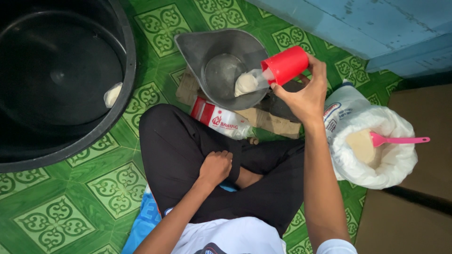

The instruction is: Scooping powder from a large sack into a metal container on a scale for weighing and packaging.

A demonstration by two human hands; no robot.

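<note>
My right hand (303, 94) grips a red plastic cup (285, 64) tipped on its side over a grey metal scoop pan (221, 56). White flour (246, 83) spills from the cup into the pan's round bowl. The pan sits on a small scale resting on cardboard (263, 120). My left hand (215, 167) is a loose fist on my knee, holding nothing. I sit cross-legged in black trousers on the floor.
A large black tub (61, 80) fills the upper left, with a pale lump (112, 95) at its rim. A white sack of flour (372, 146) with a pink spoon (399, 139) stands at right. A red-and-white packet (219, 121) lies by my knee. Green patterned floor, blue wall behind.
</note>
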